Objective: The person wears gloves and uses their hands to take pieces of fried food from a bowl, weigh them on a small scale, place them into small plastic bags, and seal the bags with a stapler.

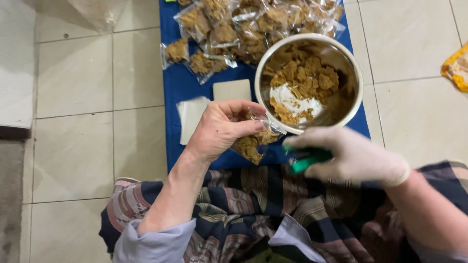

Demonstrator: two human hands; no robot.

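My left hand [222,127] is bare and pinches the top of a small clear plastic bag [253,141] holding brown crumbly pieces. My right hand [353,156], in a white glove, grips a green tool [306,159] just right of the bag, below the rim of a steel bowl [356,92]. Brown chunks [304,78] fill much of the bowl, with a white patch showing at its bottom.
A blue cloth [183,87] lies on the tiled floor [78,146]. Several filled clear bags [229,29] are piled at its far end. Flat white empty bags [191,117] and a white card [232,89] lie by my left hand. An orange packet [457,68] sits at the right edge.
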